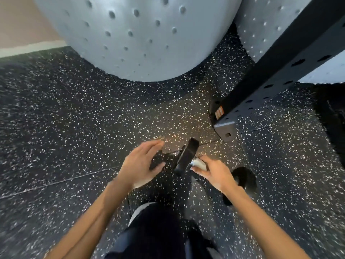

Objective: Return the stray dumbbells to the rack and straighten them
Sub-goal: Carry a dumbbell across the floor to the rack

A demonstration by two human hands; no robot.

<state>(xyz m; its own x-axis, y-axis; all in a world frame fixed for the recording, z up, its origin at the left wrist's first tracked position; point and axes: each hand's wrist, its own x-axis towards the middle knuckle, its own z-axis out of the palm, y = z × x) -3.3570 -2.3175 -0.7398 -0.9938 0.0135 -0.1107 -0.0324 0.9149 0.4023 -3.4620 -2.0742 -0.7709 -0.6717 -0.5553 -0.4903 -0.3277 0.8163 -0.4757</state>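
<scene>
A black dumbbell (pixel 186 156) with a silver handle is in front of me, low over the speckled floor. My right hand (pixel 214 171) is wrapped around its handle, between the front head and the rear head (pixel 244 177). My left hand (pixel 141 163) is open just left of the front head, fingers spread, not touching it. Whether the dumbbell rests on the floor or is lifted I cannot tell. No dumbbell rack with shelves shows in this view.
A black steel post with holes (pixel 280 71) slants in from the upper right, its foot (pixel 225 128) bolted to the floor just beyond the dumbbell. Two large grey dimpled exercise balls (pixel 140 34) (pixel 261 25) stand behind. My dark-trousered leg (pixel 158 230) is below.
</scene>
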